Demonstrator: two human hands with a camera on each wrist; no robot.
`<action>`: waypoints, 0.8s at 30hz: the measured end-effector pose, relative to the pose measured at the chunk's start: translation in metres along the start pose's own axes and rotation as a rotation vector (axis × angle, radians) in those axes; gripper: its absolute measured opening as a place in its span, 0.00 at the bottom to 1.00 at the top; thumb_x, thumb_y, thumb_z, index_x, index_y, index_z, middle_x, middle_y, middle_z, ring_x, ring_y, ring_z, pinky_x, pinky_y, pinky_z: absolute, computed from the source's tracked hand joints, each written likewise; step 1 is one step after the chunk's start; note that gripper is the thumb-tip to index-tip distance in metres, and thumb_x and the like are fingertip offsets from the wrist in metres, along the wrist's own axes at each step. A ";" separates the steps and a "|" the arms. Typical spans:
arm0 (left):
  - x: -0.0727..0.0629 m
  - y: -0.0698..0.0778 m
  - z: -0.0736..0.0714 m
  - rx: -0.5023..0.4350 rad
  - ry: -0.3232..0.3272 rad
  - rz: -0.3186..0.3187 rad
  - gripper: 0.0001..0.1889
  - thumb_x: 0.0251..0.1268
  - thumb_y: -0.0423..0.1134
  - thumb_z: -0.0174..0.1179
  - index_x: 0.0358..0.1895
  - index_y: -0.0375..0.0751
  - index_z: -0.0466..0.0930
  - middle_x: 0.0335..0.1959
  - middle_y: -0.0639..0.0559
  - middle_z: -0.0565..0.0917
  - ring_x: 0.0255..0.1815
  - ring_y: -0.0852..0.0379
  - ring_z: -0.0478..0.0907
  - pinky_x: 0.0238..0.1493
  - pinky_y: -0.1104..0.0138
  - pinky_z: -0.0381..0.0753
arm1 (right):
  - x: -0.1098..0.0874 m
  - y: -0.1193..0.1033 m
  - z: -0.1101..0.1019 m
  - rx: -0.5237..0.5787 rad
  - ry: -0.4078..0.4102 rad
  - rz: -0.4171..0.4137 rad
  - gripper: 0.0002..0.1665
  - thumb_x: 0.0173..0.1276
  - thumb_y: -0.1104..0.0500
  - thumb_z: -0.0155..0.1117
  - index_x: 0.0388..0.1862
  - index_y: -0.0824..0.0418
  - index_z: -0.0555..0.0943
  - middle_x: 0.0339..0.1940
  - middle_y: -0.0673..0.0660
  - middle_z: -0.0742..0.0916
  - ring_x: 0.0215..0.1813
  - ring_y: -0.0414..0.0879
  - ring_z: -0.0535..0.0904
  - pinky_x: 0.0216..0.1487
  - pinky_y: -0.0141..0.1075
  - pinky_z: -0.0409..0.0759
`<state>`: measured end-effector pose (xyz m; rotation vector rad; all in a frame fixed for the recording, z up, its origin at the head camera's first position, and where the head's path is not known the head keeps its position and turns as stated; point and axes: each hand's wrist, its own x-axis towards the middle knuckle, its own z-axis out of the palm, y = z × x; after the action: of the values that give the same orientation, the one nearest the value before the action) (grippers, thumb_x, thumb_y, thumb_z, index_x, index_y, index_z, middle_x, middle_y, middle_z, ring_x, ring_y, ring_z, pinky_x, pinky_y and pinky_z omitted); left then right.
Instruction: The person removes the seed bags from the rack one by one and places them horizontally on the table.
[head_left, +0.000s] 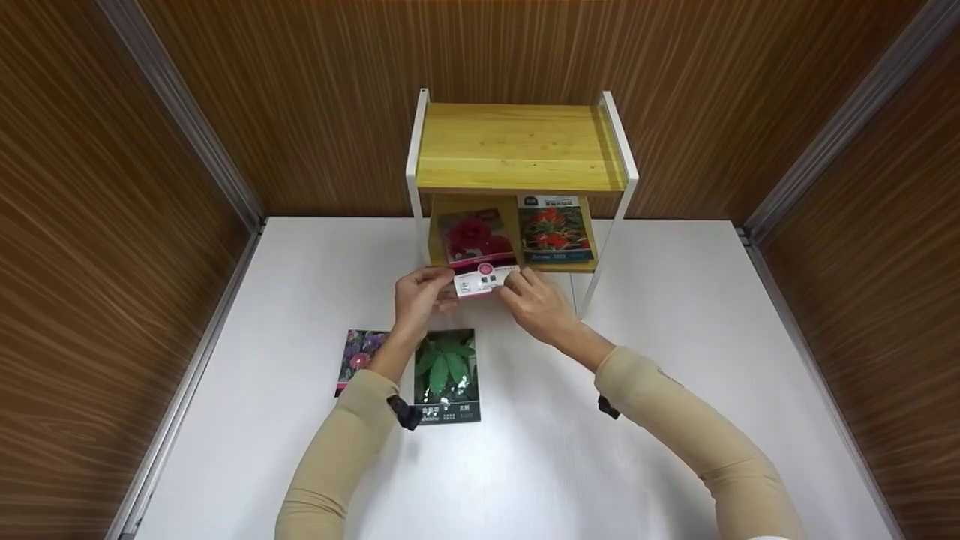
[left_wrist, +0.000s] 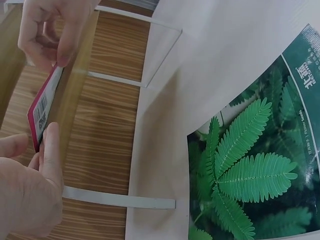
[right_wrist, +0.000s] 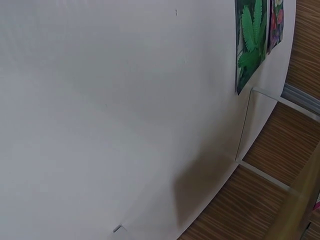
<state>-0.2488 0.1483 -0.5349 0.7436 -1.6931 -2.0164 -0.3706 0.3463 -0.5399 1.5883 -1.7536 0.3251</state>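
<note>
Left hand (head_left: 421, 297) and right hand (head_left: 537, 303) pinch opposite edges of red-flower packet (head_left: 480, 252), printed bloom (head_left: 474, 235) visible from head view, barcode (left_wrist: 41, 111) visible only from left wrist

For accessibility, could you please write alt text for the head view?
A left hand and right hand hold a white-labelled packet at the lower shelf; a red flower picture and an orange flower packet lie beyond. Closer, a green leaf packet and a purple flower packet lie on the white table.
</note>
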 end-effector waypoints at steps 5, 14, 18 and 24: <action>-0.001 0.000 0.001 0.018 0.002 0.001 0.13 0.70 0.38 0.70 0.51 0.34 0.87 0.41 0.43 0.90 0.31 0.57 0.88 0.29 0.70 0.89 | -0.004 -0.004 -0.003 -0.007 0.008 -0.022 0.04 0.69 0.68 0.70 0.38 0.60 0.85 0.36 0.57 0.84 0.37 0.50 0.78 0.35 0.37 0.85; 0.000 0.002 0.001 0.036 -0.018 -0.016 0.13 0.69 0.34 0.68 0.53 0.33 0.86 0.43 0.41 0.90 0.31 0.57 0.88 0.32 0.66 0.91 | -0.013 -0.008 -0.006 0.008 0.022 -0.033 0.02 0.74 0.65 0.67 0.39 0.59 0.85 0.36 0.56 0.84 0.36 0.49 0.76 0.34 0.36 0.84; 0.001 0.003 0.001 0.017 -0.029 -0.023 0.12 0.69 0.31 0.67 0.53 0.33 0.85 0.41 0.44 0.90 0.30 0.58 0.87 0.30 0.67 0.89 | -0.014 -0.010 -0.007 0.007 0.000 -0.018 0.02 0.73 0.64 0.69 0.41 0.59 0.87 0.37 0.56 0.84 0.36 0.48 0.77 0.35 0.35 0.85; 0.001 0.003 0.000 -0.024 -0.050 -0.031 0.12 0.68 0.28 0.66 0.53 0.31 0.84 0.38 0.47 0.90 0.28 0.59 0.86 0.27 0.69 0.86 | -0.013 -0.015 -0.014 0.098 -0.015 0.069 0.10 0.63 0.63 0.78 0.42 0.56 0.87 0.38 0.55 0.85 0.37 0.48 0.76 0.34 0.35 0.84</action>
<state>-0.2493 0.1472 -0.5318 0.7213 -1.6924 -2.0892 -0.3525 0.3618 -0.5430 1.6047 -1.8317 0.4387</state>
